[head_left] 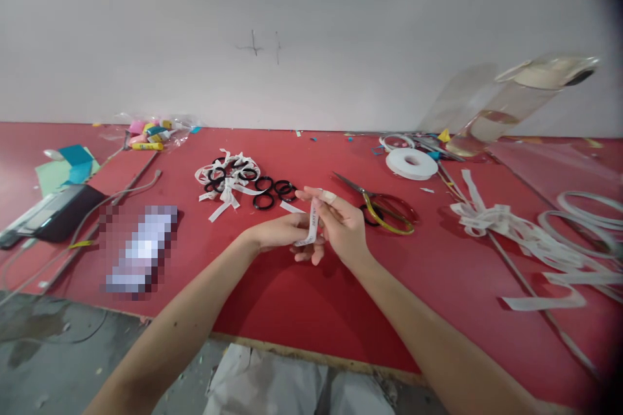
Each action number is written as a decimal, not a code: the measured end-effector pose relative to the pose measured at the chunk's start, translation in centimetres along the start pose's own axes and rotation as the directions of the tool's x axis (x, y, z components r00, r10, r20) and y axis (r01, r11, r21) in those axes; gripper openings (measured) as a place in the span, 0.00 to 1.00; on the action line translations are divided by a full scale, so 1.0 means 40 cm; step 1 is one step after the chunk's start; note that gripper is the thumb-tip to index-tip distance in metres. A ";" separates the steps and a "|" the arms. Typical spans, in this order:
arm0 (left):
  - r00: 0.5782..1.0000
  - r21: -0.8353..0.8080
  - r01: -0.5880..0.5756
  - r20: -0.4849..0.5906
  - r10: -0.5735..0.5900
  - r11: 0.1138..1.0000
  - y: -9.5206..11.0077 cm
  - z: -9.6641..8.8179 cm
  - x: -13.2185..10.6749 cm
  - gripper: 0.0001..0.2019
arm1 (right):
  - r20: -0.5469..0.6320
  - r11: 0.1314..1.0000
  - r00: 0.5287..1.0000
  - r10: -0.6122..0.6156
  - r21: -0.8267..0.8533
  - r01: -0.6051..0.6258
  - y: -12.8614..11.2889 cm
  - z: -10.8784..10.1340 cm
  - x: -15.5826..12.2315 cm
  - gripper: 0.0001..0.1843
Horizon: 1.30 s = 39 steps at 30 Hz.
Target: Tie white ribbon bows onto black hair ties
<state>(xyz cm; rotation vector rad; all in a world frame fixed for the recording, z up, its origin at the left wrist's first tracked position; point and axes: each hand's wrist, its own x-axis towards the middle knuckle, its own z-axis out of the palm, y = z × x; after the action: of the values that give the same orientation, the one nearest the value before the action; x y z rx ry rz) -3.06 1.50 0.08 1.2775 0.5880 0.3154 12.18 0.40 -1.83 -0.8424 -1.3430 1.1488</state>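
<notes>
A narrow white ribbon [313, 224] with dark printed lettering runs between my two hands over the middle of the red table. My right hand [344, 225] pinches its upper part between thumb and fingers. Around its lower part, the fingers of my left hand [286, 231] are closed, partly hidden behind the ribbon. To the left lies a heap of black rings tied with white ribbon [228, 178], and several loose black rings [264, 201] lie beside it. Scissors with yellow handles [377, 204] rest just right of my right hand, partly over another black ring.
At the right are a white ribbon roll [411, 164], a pile of cut ribbon [516, 233] and a leaning bottle of liquid [506, 107]. On the left lie a blurred-out phone [143, 249], a black case [68, 214] with cables and a plastic bag of colourful items [150, 133].
</notes>
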 end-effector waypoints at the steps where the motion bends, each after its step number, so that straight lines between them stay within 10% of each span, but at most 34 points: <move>1: 1.000 0.011 -0.001 0.030 0.001 1.000 0.006 0.001 -0.003 0.13 | -0.018 1.000 1.000 0.009 0.006 -0.009 0.002 -0.002 0.003 0.13; 13: 0.967 -0.103 -0.065 0.238 0.088 0.993 0.008 0.010 -0.015 0.12 | 0.058 0.996 0.994 0.088 0.024 -0.089 0.008 -0.006 0.019 0.12; 28: 0.990 -0.022 -0.101 0.099 0.102 0.995 0.026 0.011 -0.025 0.14 | -0.306 0.958 0.950 -0.063 -0.285 -0.028 0.028 -0.047 0.045 0.15; 35: 0.987 0.015 -0.042 0.155 0.039 0.999 0.015 0.008 -0.016 0.20 | 0.200 0.993 0.975 -0.095 -0.048 0.106 -0.001 -0.027 0.019 0.18; 39: 0.985 0.029 -0.040 0.171 0.035 0.999 0.011 0.010 -0.013 0.27 | 0.289 0.996 0.955 -0.066 -0.041 0.081 0.004 -0.027 0.019 0.20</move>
<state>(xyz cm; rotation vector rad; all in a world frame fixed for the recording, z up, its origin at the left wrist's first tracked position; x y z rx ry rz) -3.21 1.04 0.68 1.3332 0.4249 0.2257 13.11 1.33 -1.86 -0.6733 -1.6351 1.2154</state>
